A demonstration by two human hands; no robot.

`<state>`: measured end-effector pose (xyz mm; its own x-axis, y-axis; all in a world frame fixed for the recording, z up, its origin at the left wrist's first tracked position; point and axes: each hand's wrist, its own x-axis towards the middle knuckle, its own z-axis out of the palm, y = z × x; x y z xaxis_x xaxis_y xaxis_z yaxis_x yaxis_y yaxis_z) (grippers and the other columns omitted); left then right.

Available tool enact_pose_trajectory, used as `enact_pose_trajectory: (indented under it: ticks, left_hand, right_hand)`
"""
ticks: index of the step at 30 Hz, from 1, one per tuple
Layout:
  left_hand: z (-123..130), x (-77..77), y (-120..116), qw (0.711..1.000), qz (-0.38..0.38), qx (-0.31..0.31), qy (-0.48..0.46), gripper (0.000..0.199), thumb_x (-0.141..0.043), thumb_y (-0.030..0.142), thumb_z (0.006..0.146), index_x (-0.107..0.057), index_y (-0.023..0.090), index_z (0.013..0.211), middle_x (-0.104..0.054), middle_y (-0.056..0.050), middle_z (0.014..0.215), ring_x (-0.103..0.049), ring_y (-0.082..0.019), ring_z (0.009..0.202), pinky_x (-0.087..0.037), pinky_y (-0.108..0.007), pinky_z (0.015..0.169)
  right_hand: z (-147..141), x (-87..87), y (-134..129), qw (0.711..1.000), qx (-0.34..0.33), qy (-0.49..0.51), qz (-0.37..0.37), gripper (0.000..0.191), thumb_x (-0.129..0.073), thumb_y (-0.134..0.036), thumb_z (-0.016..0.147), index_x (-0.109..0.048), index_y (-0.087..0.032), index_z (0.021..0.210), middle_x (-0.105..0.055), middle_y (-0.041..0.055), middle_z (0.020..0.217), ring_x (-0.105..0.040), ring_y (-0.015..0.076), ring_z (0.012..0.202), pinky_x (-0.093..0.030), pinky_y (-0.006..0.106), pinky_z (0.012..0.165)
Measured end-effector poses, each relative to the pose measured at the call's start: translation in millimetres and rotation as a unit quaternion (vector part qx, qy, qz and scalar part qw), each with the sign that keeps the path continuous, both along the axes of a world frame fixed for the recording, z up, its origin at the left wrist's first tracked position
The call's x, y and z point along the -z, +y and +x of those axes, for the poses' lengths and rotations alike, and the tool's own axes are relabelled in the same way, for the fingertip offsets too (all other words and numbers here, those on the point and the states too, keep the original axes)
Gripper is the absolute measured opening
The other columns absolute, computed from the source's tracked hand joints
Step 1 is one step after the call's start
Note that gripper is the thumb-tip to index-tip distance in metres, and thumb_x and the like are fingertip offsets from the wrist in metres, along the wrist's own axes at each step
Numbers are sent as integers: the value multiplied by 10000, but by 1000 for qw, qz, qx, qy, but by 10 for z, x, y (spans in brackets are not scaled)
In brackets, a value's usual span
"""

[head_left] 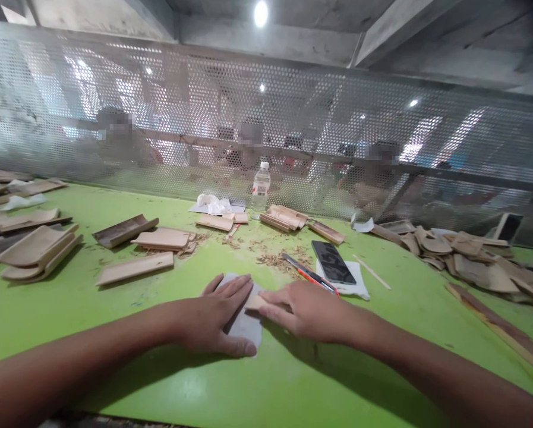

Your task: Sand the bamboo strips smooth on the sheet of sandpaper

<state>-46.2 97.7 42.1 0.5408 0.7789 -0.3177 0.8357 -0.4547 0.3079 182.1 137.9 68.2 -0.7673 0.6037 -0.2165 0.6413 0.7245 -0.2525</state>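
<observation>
My left hand [215, 315] lies flat with fingers spread on a grey sheet [245, 326], perhaps sandpaper, and presses it against the green table [257, 389]. Between the fingers of my right hand [315, 312] is a small pale bamboo piece [254, 302], its end resting on the sheet. The rest of that piece is hidden under the hand. Just beyond my hands lies an orange utility knife [313, 276] beside brown shavings [277, 260]. A dark phone [333, 263] rests on white tissue [359, 285] past my right hand.
Split bamboo pieces [135, 268] lie on the left, with more [288, 217] at the back and a heap [480, 261] on the right. A clear bottle [261, 187] stands by a perforated metal screen [195, 107]. A long strip [498, 324] lies at the right. Blurred people sit behind the screen.
</observation>
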Motion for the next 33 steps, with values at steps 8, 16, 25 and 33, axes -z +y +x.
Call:
enact_pose_trajectory:
  ticks: [8, 16, 25, 33]
  left_hand:
    - [-12, 25, 4, 1000, 4, 1, -12, 1121, -472, 830, 917, -33, 124, 1669, 18, -181, 1676, 27, -399, 1545, -53, -565, 1247]
    - [-7, 18, 9, 1000, 2, 10, 1, 1132, -436, 830, 931, -17, 70, 1657, 42, -199, 1670, 33, -359, 1556, -21, -544, 1250]
    - [-13, 42, 13, 1000, 6, 3, -6, 1160, -448, 850, 910, -27, 72, 1660, 28, -191, 1676, 34, -382, 1552, -50, -546, 1254]
    - [-13, 42, 12, 1000, 1, 4, -10, 1135, -457, 822, 930, -8, 76, 1659, 47, -189, 1676, 50, -360, 1553, -1, -523, 1257]
  right_hand:
    - [10, 8, 8, 999, -22, 22, -41, 446, -393, -495, 1054, -700, -205, 909, -566, -1, 672, -449, 129, 579, -255, 278, 569]
    - [-5, -7, -19, 999, -20, 15, -43, 495, -391, -565, 1039, -684, -208, 860, -531, -7, 629, -417, 127, 555, -225, 286, 557]
    - [-11, -18, 15, 1000, 13, 4, -16, 441, -415, -508, 1035, -642, -199, 815, -489, -9, 625, -428, 131, 573, -241, 291, 566]
    - [14, -43, 8, 998, -3, 24, -52, 454, -417, -515, 1035, -610, -198, 774, -446, -27, 601, -419, 114, 551, -243, 282, 553]
